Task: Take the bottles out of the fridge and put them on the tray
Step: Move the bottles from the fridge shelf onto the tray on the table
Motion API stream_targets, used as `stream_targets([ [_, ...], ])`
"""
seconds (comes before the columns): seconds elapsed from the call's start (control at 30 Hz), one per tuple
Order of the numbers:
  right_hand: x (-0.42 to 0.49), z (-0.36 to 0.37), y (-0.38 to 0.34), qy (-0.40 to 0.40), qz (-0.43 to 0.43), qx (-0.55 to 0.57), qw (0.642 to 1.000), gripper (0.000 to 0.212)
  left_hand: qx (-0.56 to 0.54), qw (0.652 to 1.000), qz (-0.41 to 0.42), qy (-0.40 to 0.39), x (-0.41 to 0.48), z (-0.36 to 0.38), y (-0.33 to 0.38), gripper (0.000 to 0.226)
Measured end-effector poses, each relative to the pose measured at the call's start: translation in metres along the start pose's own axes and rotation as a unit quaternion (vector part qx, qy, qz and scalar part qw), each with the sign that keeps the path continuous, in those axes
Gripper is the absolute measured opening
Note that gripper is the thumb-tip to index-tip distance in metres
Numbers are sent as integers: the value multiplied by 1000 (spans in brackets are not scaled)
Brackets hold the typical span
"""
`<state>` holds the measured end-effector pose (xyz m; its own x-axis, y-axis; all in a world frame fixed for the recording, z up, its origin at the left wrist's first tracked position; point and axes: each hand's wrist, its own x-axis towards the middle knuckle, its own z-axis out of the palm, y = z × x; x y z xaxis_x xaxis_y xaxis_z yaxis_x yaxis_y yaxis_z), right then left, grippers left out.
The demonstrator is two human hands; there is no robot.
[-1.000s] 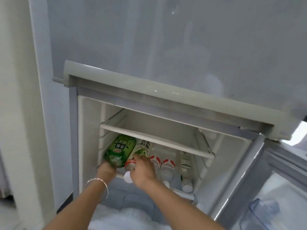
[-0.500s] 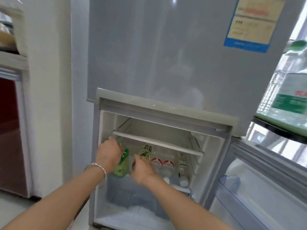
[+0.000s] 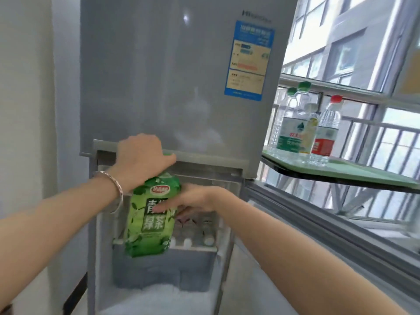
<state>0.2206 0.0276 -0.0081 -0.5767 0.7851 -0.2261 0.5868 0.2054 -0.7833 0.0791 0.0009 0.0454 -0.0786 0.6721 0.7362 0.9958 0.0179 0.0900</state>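
Bottles are the job, and the one in hand is a large green-labelled plastic tea bottle (image 3: pixel 151 214), hanging upright in front of the open lower compartment of the grey fridge (image 3: pixel 172 87). The left hand (image 3: pixel 142 161), at about 11 o'clock from the label, has its fingers curled down over the cap and shoulder, clamping the top. The right hand (image 3: pixel 193 198), at 3 o'clock, lays flat fingers (image 3: pixel 162 209) against the label, pressed together, steadying rather than gripping.

Behind and below the bottle, at 5 o'clock, several small white-capped bottles (image 3: pixel 193 237) lie on the frosted wire shelf (image 3: pixel 193 247). Far off at 2 o'clock, a pale green flat tray (image 3: pixel 354 171) already carries three clear upright water bottles (image 3: pixel 302 130).

Judging by its size and fullness, this bottle should be heavy, and cold from the frost, so the film label may be slick with condensation. Thin walls probably give under a squeeze. A hold round the waist, with one palm under the base, looks safer than the cap alone.
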Motion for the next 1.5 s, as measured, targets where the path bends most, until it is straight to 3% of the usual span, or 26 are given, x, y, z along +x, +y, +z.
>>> stream_targets([
  [0.07, -26, -27, -14, 23, -21, 10, 999, 42, -57, 998, 1, 30, 16, -22, 18, 65],
  [0.13, -49, -56, -25, 70, -38, 14, 997, 48, -166, 984, -7, 67, 30, -41, 38, 71],
  [0.2, -71, -86, -33, 132, -52, 15, 990, 66, -294, 949, -26, 109, 40, -53, 55, 61],
  [0.27, -96, -116, -37, 182, -65, 16, 981, 62, -362, 922, -39, 132, 45, -55, 72, 49],
  [0.43, -158, -179, -26, 265, -94, 51, 958, 47, -393, 919, 17, 39, 39, -45, 136, 52],
  [0.53, -189, -209, -5, 305, -103, 57, 945, 53, -479, 874, 78, 19, 36, -43, 186, 42],
  [0.63, -219, -241, 25, 348, -101, 81, 929, 55, -531, 839, 113, -28, 40, -36, 243, 51],
  [0.8, -242, -283, 73, 405, -88, 111, 903, 61, -550, 817, 142, -99, 49, -12, 308, 69],
  [0.97, -230, -311, 110, 429, -79, 147, 888, 91, -533, 816, 175, -143, 45, 20, 334, 78],
  [1.17, -207, -320, 124, 409, -101, 205, 884, 60, -483, 841, 192, -149, 50, 29, 338, 80],
  [1.3, -196, -323, 125, 402, -100, 205, 887, 63, -430, 867, 192, -161, 53, 34, 340, 79],
  [1.4, -190, -322, 124, 411, -92, 203, 884, 60, -425, 866, 194, -176, 54, 34, 339, 73],
  [1.5, -186, -317, 122, 464, -79, 203, 859, 49, -437, 856, 204, -186, 51, 29, 333, 64],
])
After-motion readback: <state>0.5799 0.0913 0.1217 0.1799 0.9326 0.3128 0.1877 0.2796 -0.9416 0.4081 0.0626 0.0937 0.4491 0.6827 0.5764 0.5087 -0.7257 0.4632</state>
